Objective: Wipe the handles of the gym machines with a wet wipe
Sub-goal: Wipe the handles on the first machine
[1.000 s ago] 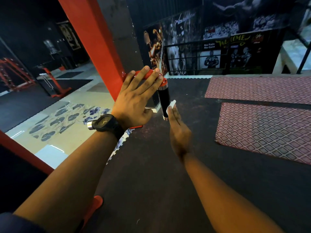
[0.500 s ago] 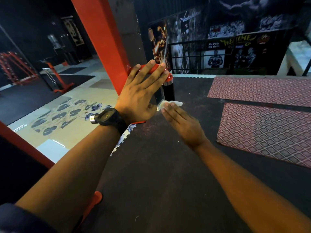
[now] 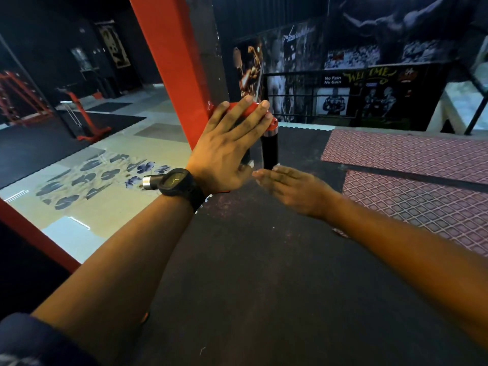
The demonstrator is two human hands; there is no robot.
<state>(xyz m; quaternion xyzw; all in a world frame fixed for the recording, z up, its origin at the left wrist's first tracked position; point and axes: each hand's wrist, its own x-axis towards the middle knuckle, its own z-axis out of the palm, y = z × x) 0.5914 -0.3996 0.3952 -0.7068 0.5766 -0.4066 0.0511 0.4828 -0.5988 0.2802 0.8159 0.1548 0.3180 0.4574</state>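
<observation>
The left hand [image 3: 227, 151], wearing a black watch [image 3: 175, 182], lies flat with straight fingers over the red bar [image 3: 239, 107] beside the red post [image 3: 169, 62]. The black handle grip [image 3: 270, 149] hangs upright from that bar; the blurred right hand [image 3: 295, 188], fingers extended, touches its lower end

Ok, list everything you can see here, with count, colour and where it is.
post: one, red, upright behind the left hand
bar: one, red, under the left fingers
handle: one, black, hanging from the bar's right end
patterned mats: two, maroon, floor on the right
floor mat: one, black, beneath both arms
railing: one, black, at the back
posters: several, mostly dark, behind the railing
watch: one, black, left wrist
left hand: fingers flat on the bar
right hand: fingers straight, just under the handle; blurred, no wipe visible
</observation>
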